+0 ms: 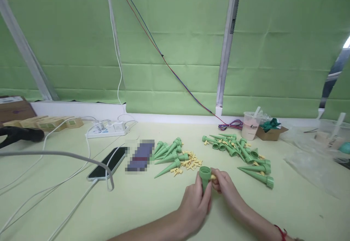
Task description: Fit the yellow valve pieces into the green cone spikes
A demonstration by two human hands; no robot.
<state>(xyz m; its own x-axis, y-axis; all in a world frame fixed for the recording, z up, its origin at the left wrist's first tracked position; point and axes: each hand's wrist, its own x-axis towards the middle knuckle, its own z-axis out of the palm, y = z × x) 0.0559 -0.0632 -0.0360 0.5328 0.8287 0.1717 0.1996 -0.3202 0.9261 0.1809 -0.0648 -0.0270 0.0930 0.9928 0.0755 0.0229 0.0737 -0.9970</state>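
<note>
My left hand point(194, 201) is closed around a green plastic plant watering spike point(205, 174), its round threaded opening facing up. Pinched in my right hand point(223, 183) is a small yellow valve piece point(213, 177), held against the side of the spike just below its collar. Beyond my hands lies a heap of small yellow pieces point(191, 160). Left of that heap, several green spikes point(171, 155) lie bunched together. A larger pile of green spikes point(237, 146), some with yellow pieces at them, spreads to the right.
A phone point(108, 163) with a cable and a blurred purple rectangle point(140, 156) lie at the left. Near the back are a power strip point(109, 128), a drink cup point(250, 126) and a small cardboard box point(270, 133). A clear plastic bag point(311, 171) rests at right.
</note>
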